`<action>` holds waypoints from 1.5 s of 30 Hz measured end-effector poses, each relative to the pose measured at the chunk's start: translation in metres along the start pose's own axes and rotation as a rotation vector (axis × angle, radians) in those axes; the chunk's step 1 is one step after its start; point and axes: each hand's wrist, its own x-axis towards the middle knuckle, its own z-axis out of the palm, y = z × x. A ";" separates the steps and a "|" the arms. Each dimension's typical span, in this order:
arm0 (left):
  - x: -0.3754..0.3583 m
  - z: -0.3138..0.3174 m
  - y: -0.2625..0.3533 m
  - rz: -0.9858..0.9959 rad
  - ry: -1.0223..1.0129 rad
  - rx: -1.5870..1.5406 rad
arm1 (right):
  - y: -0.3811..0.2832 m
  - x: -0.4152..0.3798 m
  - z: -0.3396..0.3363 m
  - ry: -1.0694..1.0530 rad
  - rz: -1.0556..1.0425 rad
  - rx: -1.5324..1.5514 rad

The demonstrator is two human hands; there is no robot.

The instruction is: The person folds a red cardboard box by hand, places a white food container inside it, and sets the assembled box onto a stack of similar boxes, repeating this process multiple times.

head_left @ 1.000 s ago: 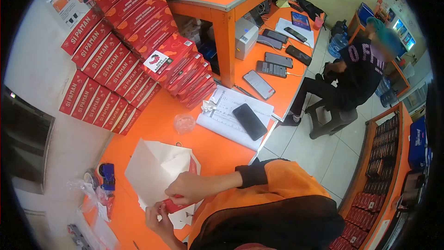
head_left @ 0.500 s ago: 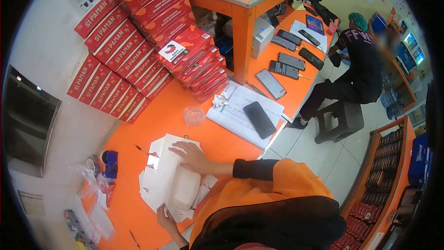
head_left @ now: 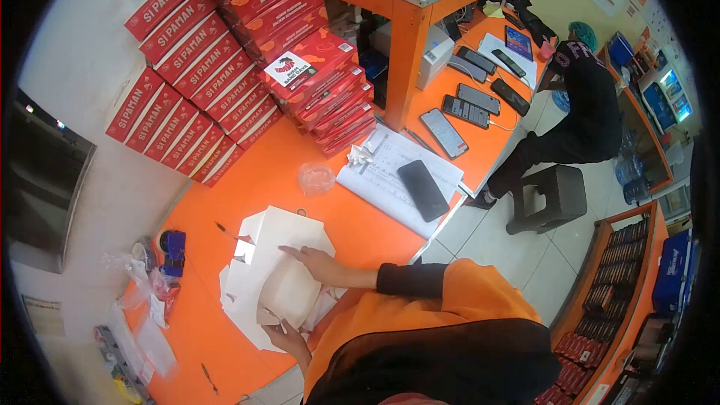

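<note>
An unfolded white cardboard sheet [head_left: 259,244] with slotted flaps lies on the orange table. On it rests a pale tray-like piece [head_left: 289,292] with rounded corners. My right hand [head_left: 319,264] reaches in from the right over the card, index finger stretched out and the other fingers partly bent, touching its surface beside the tray-like piece. Below, my left hand [head_left: 285,337] has its fingers and thumb at the near edge of the tray-like piece, pinching it. Part of the card's near side is hidden by my arm and clothing.
Stacked red boxes [head_left: 180,67] stand at the back left. A notebook [head_left: 382,172] carries a dark phone [head_left: 422,190]; more phones lie beyond. Tape rolls [head_left: 169,244] and plastic bags are at left. A co-worker [head_left: 577,105] sits near a grey stool [head_left: 551,195].
My left hand has moved up and right to the tray-like piece's edge. My right hand has drawn slightly back with its index finger extended. The card has turned a little, and the co-worker leans farther forward.
</note>
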 end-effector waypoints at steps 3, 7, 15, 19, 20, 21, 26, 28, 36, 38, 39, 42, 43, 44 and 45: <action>-0.006 0.000 0.031 -0.005 -0.117 -0.084 | -0.004 -0.001 -0.007 -0.175 0.014 0.083; -0.018 -0.024 -0.006 0.066 -0.437 -0.145 | 0.025 -0.022 -0.023 -0.227 -0.357 0.273; -0.021 -0.020 -0.007 0.040 -0.385 -0.027 | 0.018 -0.027 -0.042 -0.450 -0.153 0.407; -0.017 -0.021 -0.006 0.063 -0.359 0.053 | 0.020 -0.027 -0.035 -0.370 -0.210 0.368; -0.015 -0.022 -0.003 0.070 -0.348 0.084 | 0.021 -0.026 -0.033 -0.338 -0.256 0.335; -0.013 -0.023 -0.004 0.112 -0.364 0.112 | 0.030 -0.024 -0.029 -0.292 -0.303 0.295; -0.007 -0.036 -0.027 0.191 -0.402 0.290 | 0.063 -0.015 -0.017 -0.216 -0.488 0.155; -0.009 -0.037 -0.032 0.249 -0.388 0.302 | 0.054 -0.020 -0.028 -0.221 -0.505 0.126; -0.020 -0.007 -0.041 0.146 -0.217 0.164 | 0.044 -0.036 -0.019 -0.227 -0.296 0.112; -0.022 -0.007 -0.039 0.088 -0.219 0.108 | 0.041 -0.035 -0.012 -0.203 -0.304 0.163; -0.024 -0.008 -0.041 0.087 -0.220 0.094 | 0.042 -0.037 -0.011 -0.221 -0.281 0.157; -0.022 -0.004 -0.043 0.096 -0.211 0.079 | 0.048 -0.036 -0.016 -0.229 -0.294 0.090; -0.021 -0.004 -0.043 0.103 -0.211 0.100 | 0.048 -0.038 -0.017 -0.196 -0.346 0.046; -0.020 -0.005 -0.042 0.110 -0.210 0.121 | 0.049 -0.039 -0.018 -0.164 -0.398 0.002; -0.021 -0.005 -0.040 0.119 -0.206 0.155 | 0.050 -0.038 -0.020 -0.156 -0.457 -0.026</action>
